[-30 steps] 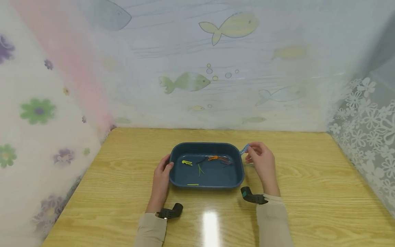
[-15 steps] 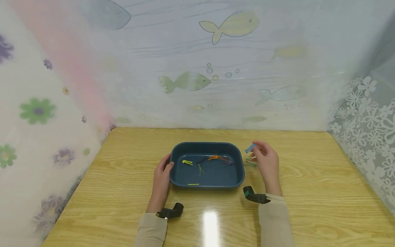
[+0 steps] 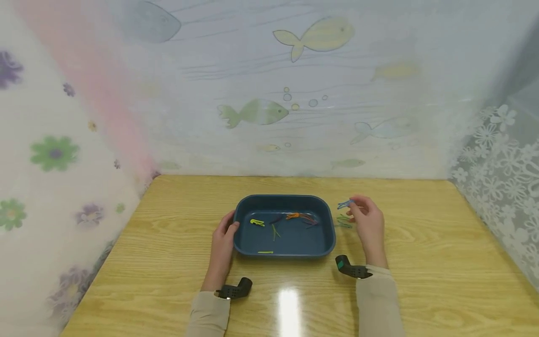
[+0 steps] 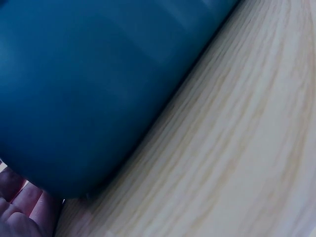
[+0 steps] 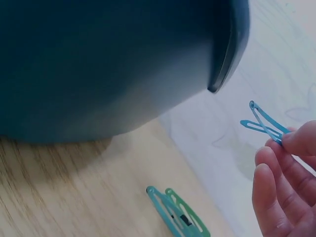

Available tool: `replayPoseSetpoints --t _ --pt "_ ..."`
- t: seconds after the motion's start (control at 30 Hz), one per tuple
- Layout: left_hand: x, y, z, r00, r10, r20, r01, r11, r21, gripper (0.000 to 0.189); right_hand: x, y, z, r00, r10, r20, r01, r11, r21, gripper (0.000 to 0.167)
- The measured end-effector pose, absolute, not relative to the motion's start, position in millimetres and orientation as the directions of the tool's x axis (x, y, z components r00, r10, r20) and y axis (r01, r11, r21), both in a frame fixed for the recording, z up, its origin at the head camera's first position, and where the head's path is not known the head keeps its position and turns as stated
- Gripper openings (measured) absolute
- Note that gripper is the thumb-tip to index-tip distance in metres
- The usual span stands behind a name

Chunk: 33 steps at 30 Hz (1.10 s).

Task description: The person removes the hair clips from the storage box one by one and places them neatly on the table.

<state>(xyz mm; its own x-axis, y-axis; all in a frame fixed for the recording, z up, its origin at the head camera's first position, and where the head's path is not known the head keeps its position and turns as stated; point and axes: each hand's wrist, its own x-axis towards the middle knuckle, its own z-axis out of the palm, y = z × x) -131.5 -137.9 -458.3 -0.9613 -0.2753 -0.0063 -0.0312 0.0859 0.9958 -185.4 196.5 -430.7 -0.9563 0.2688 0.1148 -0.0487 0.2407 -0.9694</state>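
My left hand (image 3: 222,238) holds the left end of a dark blue plastic basin (image 3: 284,255), thumb at its rim and fingers along the outer wall. To the basin's right, my right hand (image 3: 368,227) pinches blue snap hair clips (image 5: 266,123) between thumb and fingertips, held above the table. Green and teal hair clips (image 5: 180,215) lie on the tabletop just below them. Inside the basin are scattered clips: yellow ones (image 3: 257,223) at left, an orange bunch (image 3: 293,216) at the back, a thin green one (image 3: 275,233) mid-floor and a yellow one (image 3: 265,252) near the front wall.
The wood-grain table (image 3: 168,262) extends on both sides of the basin. A fish-printed curtain (image 3: 252,154) hangs behind its far edge, with flower-patterned sheets at left and right. Each wrist carries a black camera mount (image 3: 351,268).
My right hand has moved right, away from the basin's rim, carrying the blue hair clips, and the green clips on the table now show more fully. The left hand stays on the basin.
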Motion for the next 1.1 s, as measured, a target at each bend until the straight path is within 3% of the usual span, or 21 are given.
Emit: replayPoseSetpoints --t 0.4,1.1 --pt "-130 -137 -458 -0.961 -0.275 -0.01 -0.032 0.078 0.996 0.034 -185 204 -435 -0.972 0.215 0.095 -0.014 0.35 -0.937 0.03" --pt "-130 -137 -459 -0.965 -0.262 0.018 -0.004 0.084 0.996 0.033 -184 214 -442 -0.961 0.278 -0.009 0.115 0.368 -0.923 0.03"
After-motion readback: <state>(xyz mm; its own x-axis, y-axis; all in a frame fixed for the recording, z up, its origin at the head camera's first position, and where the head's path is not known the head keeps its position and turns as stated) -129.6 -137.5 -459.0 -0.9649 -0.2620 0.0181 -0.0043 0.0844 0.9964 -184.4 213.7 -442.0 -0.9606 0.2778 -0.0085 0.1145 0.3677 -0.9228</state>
